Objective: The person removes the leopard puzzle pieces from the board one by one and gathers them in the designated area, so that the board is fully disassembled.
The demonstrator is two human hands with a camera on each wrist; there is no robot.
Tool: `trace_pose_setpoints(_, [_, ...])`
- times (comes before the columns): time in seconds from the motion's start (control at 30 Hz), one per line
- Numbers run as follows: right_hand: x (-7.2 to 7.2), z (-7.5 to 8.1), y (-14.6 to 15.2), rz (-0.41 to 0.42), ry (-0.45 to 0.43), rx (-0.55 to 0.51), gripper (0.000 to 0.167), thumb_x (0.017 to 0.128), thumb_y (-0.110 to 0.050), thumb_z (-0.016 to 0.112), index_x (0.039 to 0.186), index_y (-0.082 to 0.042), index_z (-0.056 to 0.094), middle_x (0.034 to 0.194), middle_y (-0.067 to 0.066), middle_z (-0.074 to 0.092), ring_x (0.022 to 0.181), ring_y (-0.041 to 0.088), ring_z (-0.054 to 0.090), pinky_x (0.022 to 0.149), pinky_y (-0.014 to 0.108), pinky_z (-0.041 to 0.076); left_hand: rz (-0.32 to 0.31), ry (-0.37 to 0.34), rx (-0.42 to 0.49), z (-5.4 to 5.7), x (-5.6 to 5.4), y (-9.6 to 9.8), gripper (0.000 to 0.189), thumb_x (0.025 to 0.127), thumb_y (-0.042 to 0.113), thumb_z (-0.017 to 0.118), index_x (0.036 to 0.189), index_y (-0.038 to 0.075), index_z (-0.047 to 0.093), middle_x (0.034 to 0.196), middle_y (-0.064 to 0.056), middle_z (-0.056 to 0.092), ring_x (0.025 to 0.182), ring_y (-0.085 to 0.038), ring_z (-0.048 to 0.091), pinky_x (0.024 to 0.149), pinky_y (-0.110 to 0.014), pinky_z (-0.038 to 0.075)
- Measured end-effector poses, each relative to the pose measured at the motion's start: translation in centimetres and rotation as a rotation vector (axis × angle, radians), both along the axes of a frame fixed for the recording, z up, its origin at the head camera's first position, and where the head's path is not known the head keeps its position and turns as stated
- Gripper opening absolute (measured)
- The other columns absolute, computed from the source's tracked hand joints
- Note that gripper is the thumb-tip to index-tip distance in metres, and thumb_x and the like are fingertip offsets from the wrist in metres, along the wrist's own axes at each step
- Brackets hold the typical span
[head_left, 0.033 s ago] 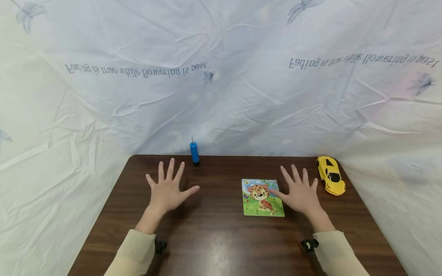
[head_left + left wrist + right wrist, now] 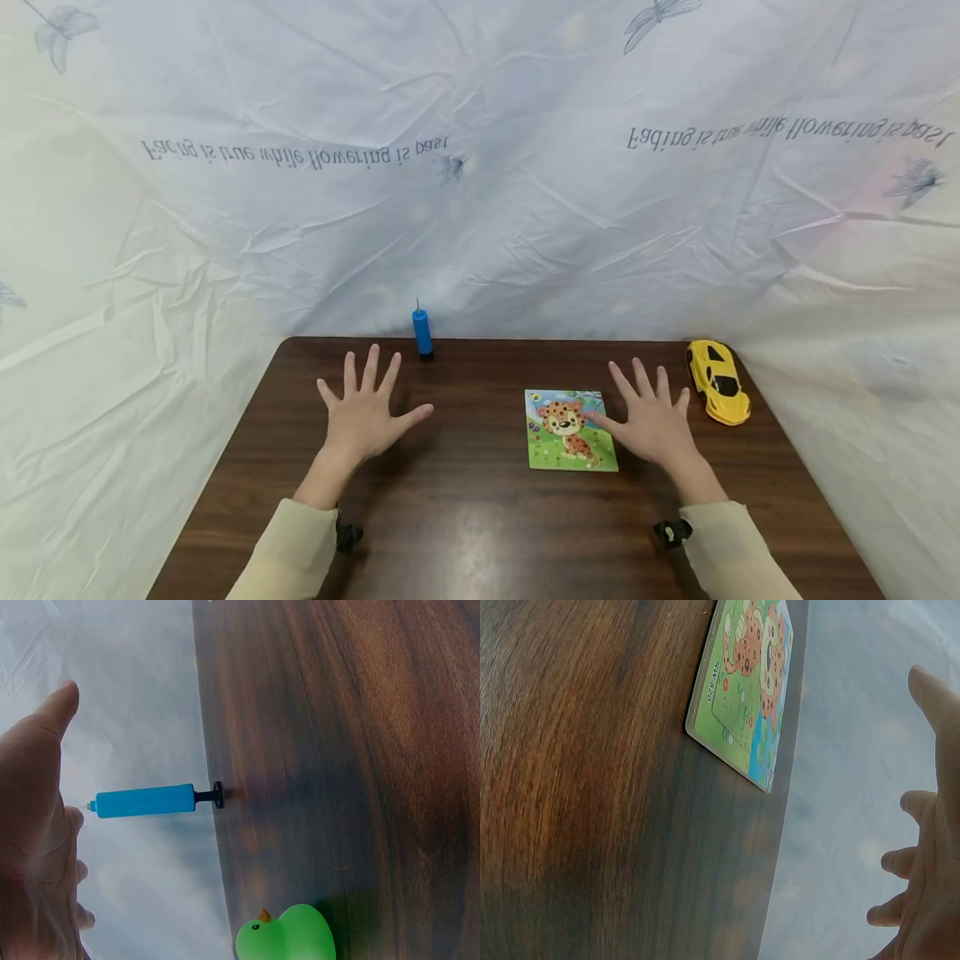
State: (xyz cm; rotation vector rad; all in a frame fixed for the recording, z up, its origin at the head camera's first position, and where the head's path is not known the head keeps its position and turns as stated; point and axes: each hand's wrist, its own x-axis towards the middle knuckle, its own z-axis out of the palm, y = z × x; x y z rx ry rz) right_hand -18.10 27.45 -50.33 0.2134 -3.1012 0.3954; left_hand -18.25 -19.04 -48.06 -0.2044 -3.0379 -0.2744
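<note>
Flipped print on the cloth (image 2: 480,208) reads "Fading is true while flowering is past". Fingers spread wide, the left hand (image 2: 362,423) is near the blue pump (image 2: 422,332), upright, needle up; the right hand (image 2: 652,421), equally wide, overlaps the leopard board (image 2: 564,437) on the table (image 2: 465,500).

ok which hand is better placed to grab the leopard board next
Probably the right hand: in the head view it is spread, holds nothing and partly overlaps the leopard board. The left hand is empty too, but sits farther left, nearer the blue pump.
</note>
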Motion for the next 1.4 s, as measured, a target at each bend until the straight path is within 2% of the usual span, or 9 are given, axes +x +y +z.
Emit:
trace_pose_setpoints(0.23, [0.1,-0.1,0.0,0.008,0.012,0.000,0.104,0.091,-0.080,0.053,0.169,-0.027,0.009,0.172,0.021,0.004,0.150,0.060,0.000,0.104,0.085,-0.002,-0.006,-0.001,0.006,-0.1,-0.1,0.2,0.111,0.082,0.095,0.038,0.168,0.029,0.015,0.174,-0.011,-0.001,0.156,-0.045,-0.011,0.104,-0.084,-0.010])
trace_pose_setpoints(0.47, [0.2,0.1,-0.4,0.034,0.027,-0.020,0.101,0.092,-0.076,0.056,0.169,-0.026,0.013,0.172,0.021,0.007,0.150,0.059,0.003,0.107,0.083,0.004,-0.037,0.042,0.044,0.0,-0.4,1.0,0.103,0.089,0.088,0.043,0.168,0.027,0.018,0.174,-0.011,0.004,0.157,-0.042,-0.006,0.109,-0.082,-0.001])
trace_pose_setpoints(0.6, [0.7,-0.2,-1.4,0.086,0.023,-0.045,0.095,0.095,-0.071,0.058,0.168,-0.024,0.020,0.171,0.022,0.011,0.150,0.059,0.008,0.106,0.082,0.018,-0.099,0.108,0.130,0.0,-0.5,2.1,0.091,0.096,0.071,0.055,0.167,0.022,0.025,0.172,-0.015,0.013,0.157,-0.041,0.009,0.115,-0.074,0.012])
trace_pose_setpoints(0.7, [1.1,-0.8,-2.5,0.133,0.015,-0.051,0.091,0.096,-0.070,0.057,0.167,-0.022,0.026,0.170,0.023,0.015,0.149,0.060,0.015,0.101,0.081,0.028,-0.134,0.167,0.177,0.0,-0.5,3.2,0.084,0.098,0.062,0.062,0.164,0.019,0.033,0.170,-0.016,0.021,0.151,-0.042,0.025,0.113,-0.069,0.026])
trace_pose_setpoints(0.8, [1.5,-1.5,-3.6,0.172,0.002,-0.049,0.087,0.096,-0.070,0.057,0.164,-0.020,0.035,0.169,0.023,0.019,0.147,0.060,0.021,0.098,0.080,0.034,-0.156,0.222,0.216,-0.2,-0.5,4.5,0.077,0.098,0.057,0.066,0.159,0.017,0.044,0.164,-0.017,0.033,0.141,-0.042,0.040,0.104,-0.065,0.038])
trace_pose_setpoints(0.93, [2.0,-2.7,-4.8,0.205,-0.037,-0.048,0.082,0.096,-0.067,0.060,0.161,-0.021,0.043,0.168,0.022,0.022,0.147,0.059,0.022,0.099,0.078,0.034,-0.177,0.270,0.271,-0.6,-0.9,6.2,0.064,0.098,0.051,0.069,0.149,0.013,0.057,0.144,-0.016,0.055,0.120,-0.039,0.055,0.090,-0.058,0.048])
trace_pose_setpoints(1.0, [2.2,-3.1,-5.3,0.218,-0.054,-0.048,0.080,0.096,-0.066,0.062,0.160,-0.023,0.043,0.168,0.021,0.023,0.148,0.059,0.021,0.099,0.079,0.034,-0.186,0.260,0.299,-0.9,-1.1,7.1,0.060,0.098,0.049,0.069,0.145,0.012,0.060,0.131,-0.015,0.063,0.111,-0.035,0.059,0.085,-0.053,0.051])
trace_pose_setpoints(1.13, [2.2,-3.7,-6.0,0.241,-0.078,-0.037,0.077,0.096,-0.065,0.062,0.160,-0.027,0.044,0.168,0.021,0.024,0.148,0.060,0.017,0.100,0.080,0.032,-0.196,0.166,0.350,-1.9,-1.8,9.0,0.055,0.099,0.046,0.069,0.142,0.012,0.062,0.114,-0.008,0.069,0.100,-0.026,0.062,0.078,-0.045,0.053])
trace_pose_setpoints(1.4, [2.4,-4.1,-6.8,0.263,-0.122,0.010,0.071,0.098,-0.064,0.060,0.160,-0.033,0.044,0.169,0.020,0.022,0.149,0.060,0.015,0.103,0.081,0.027,-0.234,-0.017,0.406,-4.5,-2.8,12.5,0.046,0.100,0.042,0.069,0.138,0.016,0.065,0.102,0.004,0.065,0.093,-0.017,0.060,0.070,-0.037,0.051])
